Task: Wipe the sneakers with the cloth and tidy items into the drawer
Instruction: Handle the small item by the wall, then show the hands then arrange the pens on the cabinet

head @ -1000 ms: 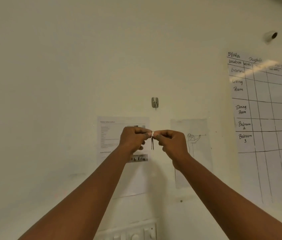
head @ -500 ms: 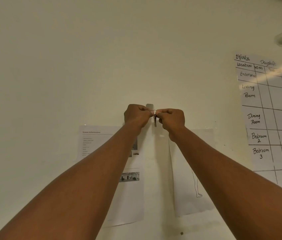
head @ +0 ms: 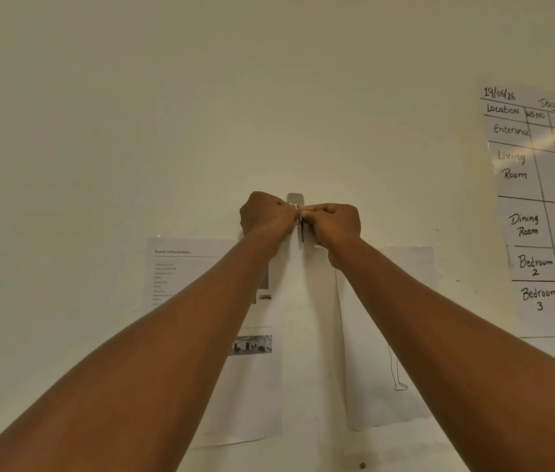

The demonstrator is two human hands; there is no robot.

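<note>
Right now your left hand (head: pixel 265 216) and right hand (head: pixel 334 223) both pinch a small dark key bunch (head: pixel 301 229) at the grey metal wall hook (head: pixel 295 198). Sneakers, cloth and drawer are out of view, so progress can't be judged. The white printed sheet (head: pixel 201 267) reads "Scene Information"; the handwritten white chart (head: pixel 541 216) at right lists "Living Room", "Bedroom 2".

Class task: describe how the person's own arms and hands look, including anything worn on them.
The left forearm and right forearm are bare to the frame's edge, with no sleeves. The left hand and right hand are ungloved; no watch or bracelet shows at either wrist.
</note>
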